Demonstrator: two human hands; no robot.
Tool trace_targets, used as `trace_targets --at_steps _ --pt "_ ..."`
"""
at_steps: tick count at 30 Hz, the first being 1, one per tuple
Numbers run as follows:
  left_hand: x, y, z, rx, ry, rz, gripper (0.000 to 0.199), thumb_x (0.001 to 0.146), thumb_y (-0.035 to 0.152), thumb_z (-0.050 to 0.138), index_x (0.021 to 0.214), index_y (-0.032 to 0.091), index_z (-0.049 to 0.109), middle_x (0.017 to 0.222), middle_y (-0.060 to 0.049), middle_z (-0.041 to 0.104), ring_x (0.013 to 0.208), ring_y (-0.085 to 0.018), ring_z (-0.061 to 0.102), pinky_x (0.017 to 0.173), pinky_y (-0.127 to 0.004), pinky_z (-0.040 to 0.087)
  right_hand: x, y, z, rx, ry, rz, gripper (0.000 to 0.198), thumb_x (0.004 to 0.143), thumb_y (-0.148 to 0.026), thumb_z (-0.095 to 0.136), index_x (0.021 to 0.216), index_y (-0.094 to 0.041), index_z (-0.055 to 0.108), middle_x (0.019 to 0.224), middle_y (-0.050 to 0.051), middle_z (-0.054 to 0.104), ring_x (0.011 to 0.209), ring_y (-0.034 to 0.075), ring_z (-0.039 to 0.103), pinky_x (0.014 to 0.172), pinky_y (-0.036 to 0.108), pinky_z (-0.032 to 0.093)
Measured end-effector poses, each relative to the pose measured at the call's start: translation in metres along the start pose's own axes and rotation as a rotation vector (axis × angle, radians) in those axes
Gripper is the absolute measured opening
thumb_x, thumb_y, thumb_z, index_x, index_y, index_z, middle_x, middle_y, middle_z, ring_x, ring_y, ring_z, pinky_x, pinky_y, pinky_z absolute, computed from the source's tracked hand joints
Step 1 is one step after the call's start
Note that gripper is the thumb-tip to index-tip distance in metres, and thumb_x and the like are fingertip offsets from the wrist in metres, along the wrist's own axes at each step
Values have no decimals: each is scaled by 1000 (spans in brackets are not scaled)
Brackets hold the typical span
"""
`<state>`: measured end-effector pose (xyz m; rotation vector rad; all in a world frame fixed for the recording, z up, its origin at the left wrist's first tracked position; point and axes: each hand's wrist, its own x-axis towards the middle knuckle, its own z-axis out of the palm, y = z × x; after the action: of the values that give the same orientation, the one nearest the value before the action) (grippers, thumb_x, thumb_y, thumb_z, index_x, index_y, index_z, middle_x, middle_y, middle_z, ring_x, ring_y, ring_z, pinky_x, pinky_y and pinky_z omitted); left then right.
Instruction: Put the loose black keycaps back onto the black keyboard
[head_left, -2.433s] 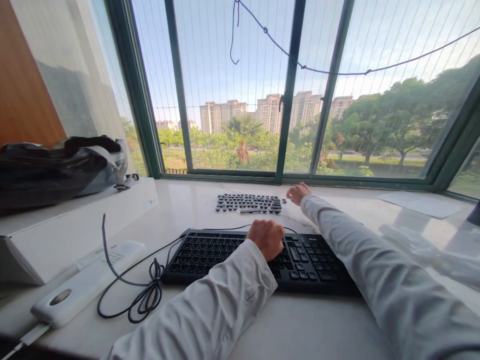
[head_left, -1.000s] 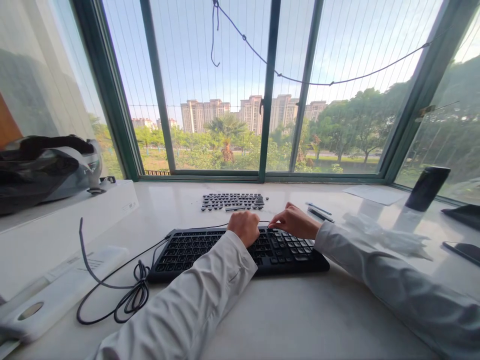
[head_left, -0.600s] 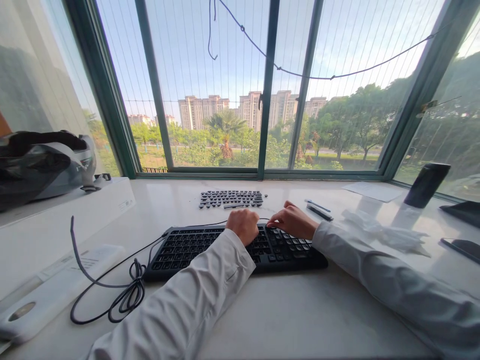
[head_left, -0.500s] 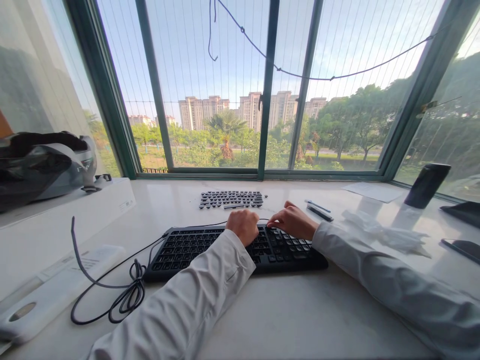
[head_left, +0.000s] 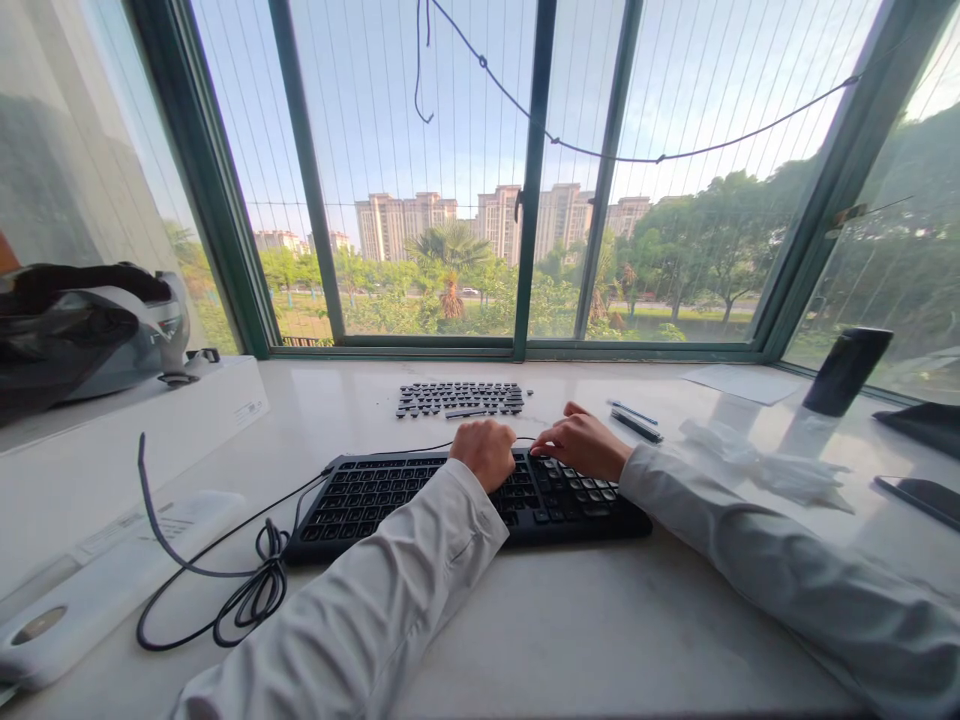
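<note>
A black keyboard (head_left: 352,500) lies on the pale counter, with its left and middle sections bare of keycaps; light keycap-like squares show at its right end. My left hand (head_left: 484,455) is closed in a fist over the middle of the keyboard; whatever is in it is hidden. My right hand (head_left: 581,443) rests at the keyboard's upper right, its fingers stretched out to touch near the back edge. Behind the keyboard, loose black keycaps (head_left: 461,395) lie in rows, the long space bar among them.
A coiled cable (head_left: 255,595) and a white perforated case (head_left: 97,590) lie left, beside a white box (head_left: 225,395) with a dark headset-like object (head_left: 97,320) on it. To the right are pens (head_left: 636,424), crumpled plastic (head_left: 772,465), a black cylinder (head_left: 847,370) and a phone (head_left: 919,495).
The whole view has shifted very slightly. Both hands keep nearly the same places on the keyboard, and the loose keycaps lie as before.
</note>
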<state>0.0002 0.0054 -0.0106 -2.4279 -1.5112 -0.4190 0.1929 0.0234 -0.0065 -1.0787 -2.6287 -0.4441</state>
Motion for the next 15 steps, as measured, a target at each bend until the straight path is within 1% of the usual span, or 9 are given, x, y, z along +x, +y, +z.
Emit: trace_targets --at_steps 5,9,12,15 --pt "0 0 1 -4 -6 -9 30 74 19 46 89 20 72 84 -11 69 84 -25 64 70 -35 46 -1 0 4 -35 6 -14 33 92 -39 41 88 -28 72 69 2 71 60 12 58 76 31 26" --pt "0 0 -2 -14 -7 2 30 74 19 46 89 20 72 84 -11 69 84 -25 64 69 -35 46 -1 -1 5 -84 6 -30 34 91 -42 42 89 -27 72 66 3 70 58 12 57 76 32 26" --pt "-3 2 -6 -54 -22 60 31 77 21 45 92 23 72 88 -10 69 85 -25 64 70 -35 45 -3 -4 2 -109 -19 -50 36 92 -39 40 85 -23 72 65 4 69 57 13 57 76 32 27" --pt "-5 5 -10 -99 -45 134 32 79 24 45 97 29 71 90 -8 70 87 -24 64 71 -34 44 -6 -7 -3 -113 -66 -84 36 92 -36 40 80 -22 71 65 5 70 58 13 57 76 32 27"
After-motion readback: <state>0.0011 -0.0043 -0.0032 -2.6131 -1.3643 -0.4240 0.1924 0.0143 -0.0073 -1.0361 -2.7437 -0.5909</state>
